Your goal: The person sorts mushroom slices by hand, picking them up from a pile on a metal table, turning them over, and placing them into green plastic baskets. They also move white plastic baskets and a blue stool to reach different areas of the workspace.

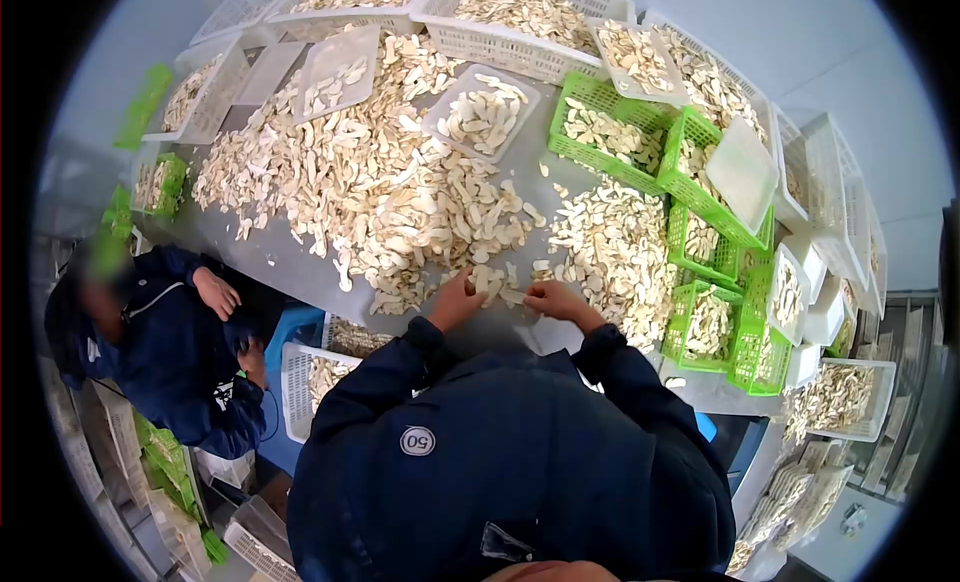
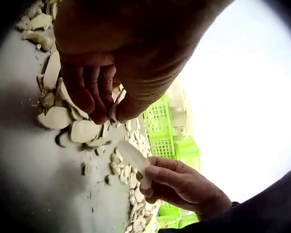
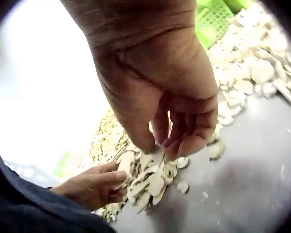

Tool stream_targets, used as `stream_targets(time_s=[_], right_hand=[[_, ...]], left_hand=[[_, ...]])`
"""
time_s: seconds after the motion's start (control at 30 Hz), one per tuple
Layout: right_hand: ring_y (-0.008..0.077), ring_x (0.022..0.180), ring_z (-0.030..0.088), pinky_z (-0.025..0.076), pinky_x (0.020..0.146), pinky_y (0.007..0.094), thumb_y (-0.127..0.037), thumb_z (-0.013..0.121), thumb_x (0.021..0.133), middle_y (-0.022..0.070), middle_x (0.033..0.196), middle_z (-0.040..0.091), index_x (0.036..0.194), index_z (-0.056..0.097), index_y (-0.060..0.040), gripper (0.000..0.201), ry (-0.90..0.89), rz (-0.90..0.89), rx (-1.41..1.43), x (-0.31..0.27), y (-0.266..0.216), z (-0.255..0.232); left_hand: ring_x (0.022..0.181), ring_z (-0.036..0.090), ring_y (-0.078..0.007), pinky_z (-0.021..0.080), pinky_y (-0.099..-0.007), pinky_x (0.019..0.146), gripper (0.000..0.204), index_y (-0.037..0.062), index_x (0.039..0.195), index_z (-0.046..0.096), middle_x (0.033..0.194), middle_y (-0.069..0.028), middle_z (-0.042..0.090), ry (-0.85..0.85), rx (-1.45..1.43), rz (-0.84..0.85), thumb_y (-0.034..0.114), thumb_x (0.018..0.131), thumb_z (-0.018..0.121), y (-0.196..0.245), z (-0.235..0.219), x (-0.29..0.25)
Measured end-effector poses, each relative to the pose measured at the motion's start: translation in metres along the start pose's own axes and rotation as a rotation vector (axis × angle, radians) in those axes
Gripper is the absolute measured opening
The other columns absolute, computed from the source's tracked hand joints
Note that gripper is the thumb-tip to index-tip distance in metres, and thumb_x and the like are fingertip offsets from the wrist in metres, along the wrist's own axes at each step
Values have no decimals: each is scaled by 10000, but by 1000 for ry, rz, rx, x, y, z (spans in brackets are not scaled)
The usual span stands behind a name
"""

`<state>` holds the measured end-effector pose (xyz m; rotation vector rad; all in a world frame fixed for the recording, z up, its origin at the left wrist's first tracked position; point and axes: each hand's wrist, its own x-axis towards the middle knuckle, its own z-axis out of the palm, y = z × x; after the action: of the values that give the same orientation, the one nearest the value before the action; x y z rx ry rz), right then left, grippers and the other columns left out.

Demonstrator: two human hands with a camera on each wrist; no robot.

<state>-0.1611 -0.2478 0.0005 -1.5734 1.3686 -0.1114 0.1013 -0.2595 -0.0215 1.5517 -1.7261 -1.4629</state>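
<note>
My left hand (image 1: 458, 300) is at the near edge of a big heap of pale, mushroom-like dried slices (image 1: 400, 192). Its thumb and fingers pinch a pale slice (image 3: 126, 162), mostly covered by the fingers in the left wrist view. Across a small gap, my right hand (image 1: 560, 302) pinches a long, flat slice (image 2: 132, 156) by one end, with the other end pointing towards the left hand. Several loose slices (image 2: 85, 130) lie on the grey table (image 2: 34, 160) below the left hand.
A second heap of slices (image 1: 612, 247) lies to the right, beside green baskets (image 1: 700, 327) filled with slices. White crates (image 1: 520, 44) line the back. Two shallow trays (image 1: 480, 112) sit on or behind the big heap. Another person (image 1: 170, 332) is at the table's left.
</note>
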Motion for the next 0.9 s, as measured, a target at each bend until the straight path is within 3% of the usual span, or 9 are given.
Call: stream_targets(time_s=[0.1,0.23,0.33,0.43,0.53,0.67,0.77,0.8,0.9], right_hand=[[150,667,632,490,626,300,-322,598,848,57,700,652,868,681,-62,274,-62,-94,-312,24,-21,-35],[215,638,608,478,598,335,-213,612,863,117,726,639,1016,633,-32,238,408,-209,667,40,-101,-57],[259,675,627,483,625,342,-202,613,853,128,770,647,1044,627,-39,252,552,-106,53,47,-101,-37],[321,821,614,491,725,413,-116,605,780,128,839,629,1081,611,-68,305,215,-172,-241,55,-66,16],[327,903,596,487,768,440,-105,602,753,116,918,609,1091,598,-89,338,260,-230,-447,50,-51,55],[324,933,599,497,739,422,-150,578,791,113,946,599,1059,641,-97,280,367,-138,-414,44,-32,67],[324,838,623,500,702,410,-197,609,801,121,913,626,955,683,-71,213,364,50,-320,33,-32,51],[318,806,631,502,690,400,-217,614,807,125,889,637,920,687,-60,207,398,82,-249,33,-24,49],[296,732,650,508,662,372,-265,626,823,136,819,666,877,689,-34,246,457,159,-25,32,-12,48]], left_hand=[[659,614,-124,481,-280,594,406,-11,1106,546,731,-69,635,-132,-282,-81,222,809,696,-22,-15,10],[715,604,-92,470,-261,599,328,-3,1050,564,791,-24,634,-210,-538,-134,210,830,681,-10,-37,3],[731,599,-100,473,-247,628,285,24,1034,574,837,-22,631,-269,-526,-119,203,835,672,-33,-43,8],[751,595,-109,479,-242,654,255,35,1018,584,860,-39,638,-269,-556,-171,185,828,665,-43,-54,8],[762,590,-117,478,-254,651,209,30,992,594,858,-46,647,-196,-793,-140,164,839,640,-46,-58,1],[800,594,-169,504,-341,736,136,-3,1017,550,906,-79,618,-204,-883,-285,54,894,542,-45,-65,-4],[780,598,-152,488,-292,734,160,40,1000,594,835,-52,633,-261,-901,-348,131,870,570,-51,-63,-1],[773,595,-179,513,-316,742,306,23,1189,508,835,-55,587,-218,-1031,-421,75,890,549,-31,-67,-6],[760,589,-180,511,-321,744,377,39,1265,472,821,-35,577,-226,-1041,-490,97,901,550,-18,-72,-6]])
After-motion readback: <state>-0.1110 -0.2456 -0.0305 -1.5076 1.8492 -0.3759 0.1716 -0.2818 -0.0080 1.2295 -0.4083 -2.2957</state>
